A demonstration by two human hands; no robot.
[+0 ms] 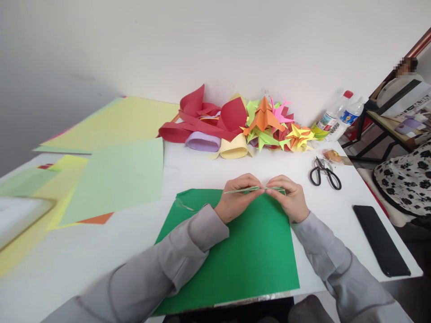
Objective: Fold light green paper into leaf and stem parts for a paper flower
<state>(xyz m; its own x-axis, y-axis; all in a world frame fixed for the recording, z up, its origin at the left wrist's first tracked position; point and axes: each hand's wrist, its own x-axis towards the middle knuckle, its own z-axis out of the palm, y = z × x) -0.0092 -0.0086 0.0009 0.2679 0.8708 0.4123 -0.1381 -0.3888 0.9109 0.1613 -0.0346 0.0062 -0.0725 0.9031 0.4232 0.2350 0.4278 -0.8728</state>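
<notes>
Grey sleeves [175, 264] reach in from the bottom edge, crossing a green sheet [242, 264] that lies flat on the white tabletop [188, 168] with its near edge at the tabletop's front. Above the far part of that sheet, the left hand [235, 199] and the right hand [290, 201] meet, fingertips nearly touching. Between them is a folded paper [251, 189], pale green, thin and long, seen almost edge-on and lifted a little off the sheet. Each grip is narrow: thumb and fingers of both hands are pinched closed on the folded paper, the left along its longer stretch, the right at its right end.

Just right of the right hand, black scissors [325, 172] lie closed, with a small wrapped snack [332, 155] beyond them. A black phone [380, 240] lies face down near the right edge. Against the wall sits an origami pile [269, 123] in orange, green, yellow and pink, with red curls [205, 119], a lilac roll [203, 141] and a cream roll [234, 148] to its left. Two bottles [336, 115] stand at the pile's right end.

To the left lie a pale green sheet [114, 179], overlapping an orange sheet [96, 219], and a yellow sheet [114, 123] farther back. At the far right, a seated person in floral cloth [407, 179] is partly in view.
</notes>
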